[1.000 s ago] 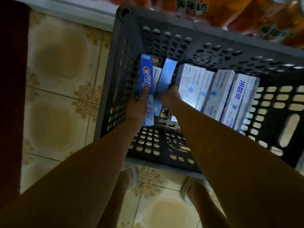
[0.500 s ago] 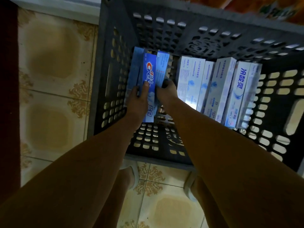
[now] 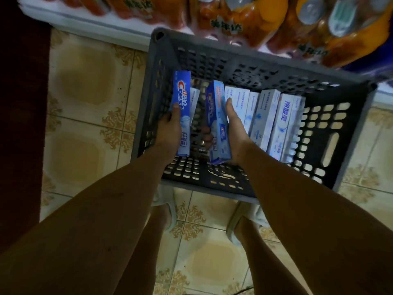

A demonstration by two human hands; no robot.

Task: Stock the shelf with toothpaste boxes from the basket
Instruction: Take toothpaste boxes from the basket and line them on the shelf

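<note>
**Both hands gripping boxes inside basket**

The left hand [image 3: 170,133] grips a blue Crest box [image 3: 181,111] near the basket's left wall. The right hand [image 3: 235,133] grips a second blue box [image 3: 217,122], tilted, mid-basket. White boxes [image 3: 268,118] stand in a row just right of it, leaning against one another. The grey basket [image 3: 212,60] sits on the tiled floor [image 3: 85,103]. Orange bottle packs [image 3: 244,20] lie beyond its far rim. Both forearms reach down and forward into the basket, thumbs on top of the boxes.
</note>
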